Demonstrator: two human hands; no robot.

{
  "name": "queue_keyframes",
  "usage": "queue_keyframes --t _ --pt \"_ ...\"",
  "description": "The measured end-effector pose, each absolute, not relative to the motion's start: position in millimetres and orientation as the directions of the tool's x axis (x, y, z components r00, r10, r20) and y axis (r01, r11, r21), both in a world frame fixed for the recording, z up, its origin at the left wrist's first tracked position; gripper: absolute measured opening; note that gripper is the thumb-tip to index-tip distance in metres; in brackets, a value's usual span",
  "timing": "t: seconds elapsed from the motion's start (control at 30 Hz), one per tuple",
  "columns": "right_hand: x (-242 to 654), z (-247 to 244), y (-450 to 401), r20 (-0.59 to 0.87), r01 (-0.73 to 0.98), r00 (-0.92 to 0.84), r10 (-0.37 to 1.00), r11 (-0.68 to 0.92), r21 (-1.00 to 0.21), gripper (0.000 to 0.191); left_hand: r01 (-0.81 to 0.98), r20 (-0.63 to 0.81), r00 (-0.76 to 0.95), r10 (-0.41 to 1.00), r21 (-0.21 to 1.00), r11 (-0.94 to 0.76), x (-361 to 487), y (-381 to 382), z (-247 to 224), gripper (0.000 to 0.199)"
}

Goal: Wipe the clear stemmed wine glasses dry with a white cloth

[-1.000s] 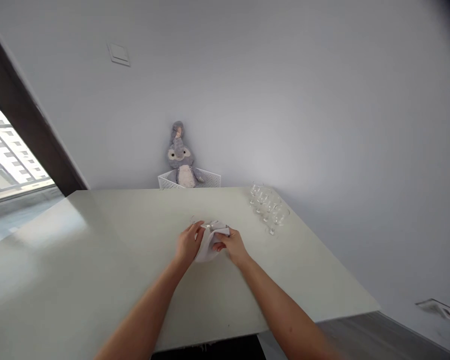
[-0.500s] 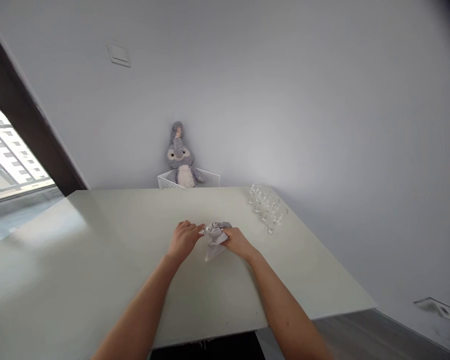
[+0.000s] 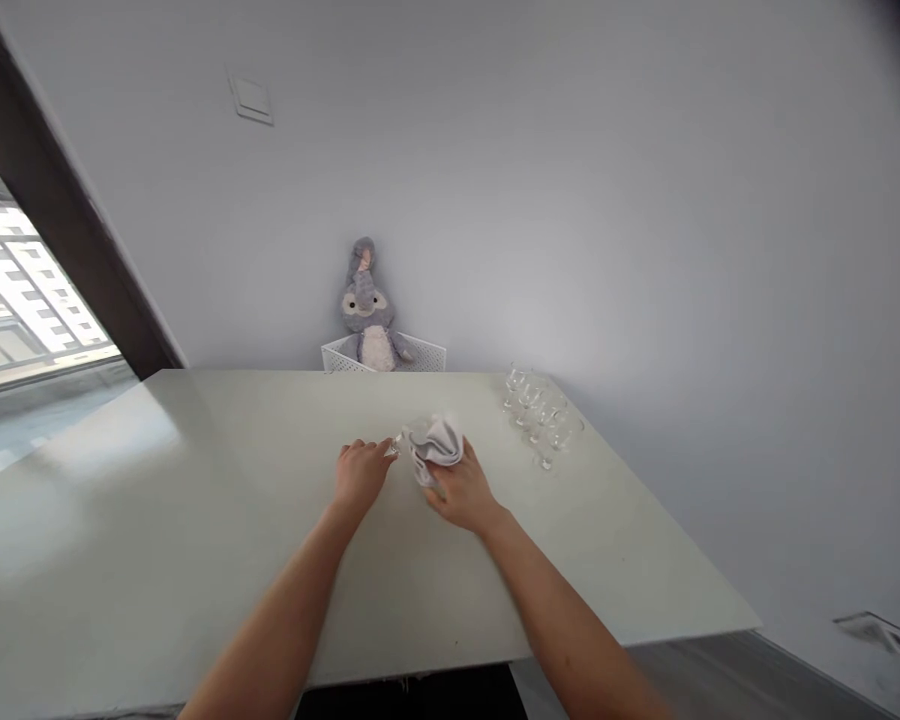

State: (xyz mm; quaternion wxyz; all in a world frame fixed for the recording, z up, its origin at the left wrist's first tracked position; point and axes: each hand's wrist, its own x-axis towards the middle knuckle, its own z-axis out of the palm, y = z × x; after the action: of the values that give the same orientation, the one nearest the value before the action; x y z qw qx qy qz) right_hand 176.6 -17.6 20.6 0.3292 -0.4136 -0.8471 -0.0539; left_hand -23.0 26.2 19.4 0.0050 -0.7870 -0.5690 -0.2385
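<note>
Near the middle of the table, my left hand [image 3: 361, 474] is closed on the foot end of a small wine glass [image 3: 395, 446], which lies tilted sideways. A crumpled pale grey cloth [image 3: 441, 442] bunches around the bowl end of the glass, hiding most of it. My right hand [image 3: 461, 490] grips this cloth from the right and below, fingers partly covered by its folds. How far the cloth goes inside the bowl I cannot tell.
Several clear stemmed glasses [image 3: 529, 400] stand in rows at the table's back right. Behind the far edge, a grey plush toy [image 3: 375, 325] sits in a white perforated basket [image 3: 427, 357] against the wall. The pale tabletop [image 3: 217, 520] ends close to me.
My right hand has turned about the glass, its back now facing up more, and the cloth has bunched above it. The left hand has shifted slightly left. The view has tilted a little.
</note>
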Motion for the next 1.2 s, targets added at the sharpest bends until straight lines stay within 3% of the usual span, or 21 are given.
queue_keyframes --t 0.1,0.23,0.33,0.4,0.5,0.57,0.67,0.8,0.93,1.2 --pt "160 21 -22 0.571 0.745 -0.514 0.64 0.663 -0.072 0.041 0.884 0.359 0.416 0.836 0.058 -0.464 -15 18 25 0.017" --pt "155 22 -23 0.614 0.797 -0.376 0.694 0.581 -0.168 0.024 0.749 0.464 0.607 0.645 -0.062 -0.66 -6 11 27 0.018" --pt "163 24 -22 0.609 0.78 -0.203 0.767 0.502 -0.373 0.027 0.673 0.521 0.666 0.534 -0.112 -0.731 0 7 24 0.019" --pt "174 25 -18 0.516 0.699 -0.078 0.853 0.415 -0.582 0.029 0.639 0.539 0.688 0.487 -0.131 -0.758 3 5 21 0.019" --pt "193 23 -7 0.184 0.366 -0.004 0.983 0.172 -0.914 0.034 0.61 0.554 0.697 0.456 -0.123 -0.783 6 4 15 0.023" --pt "201 19 1 -0.01 0.021 -0.039 0.999 -0.009 -1.0 0.033 0.612 0.562 0.678 0.474 -0.073 -0.788 8 5 13 0.027" --pt "196 15 8 -0.155 -0.449 0.008 0.988 -0.135 -0.883 0.024 0.673 0.576 0.584 0.572 0.05 -0.738 10 5 12 0.031" --pt "166 15 5 -0.183 -0.74 0.08 0.98 -0.065 -0.67 0.019 0.791 0.577 0.39 0.718 0.189 -0.582 10 5 13 0.035" --pt "138 12 -7 -0.009 -0.772 0.084 0.996 0.059 -0.633 0.029 0.865 0.553 0.293 0.78 0.193 -0.462 14 2 11 0.037" --pt "126 0 -22 0.154 -0.578 0.135 0.979 0.204 -0.791 0.03 0.901 0.563 0.296 0.772 0.102 -0.421 43 -21 4 0.038"
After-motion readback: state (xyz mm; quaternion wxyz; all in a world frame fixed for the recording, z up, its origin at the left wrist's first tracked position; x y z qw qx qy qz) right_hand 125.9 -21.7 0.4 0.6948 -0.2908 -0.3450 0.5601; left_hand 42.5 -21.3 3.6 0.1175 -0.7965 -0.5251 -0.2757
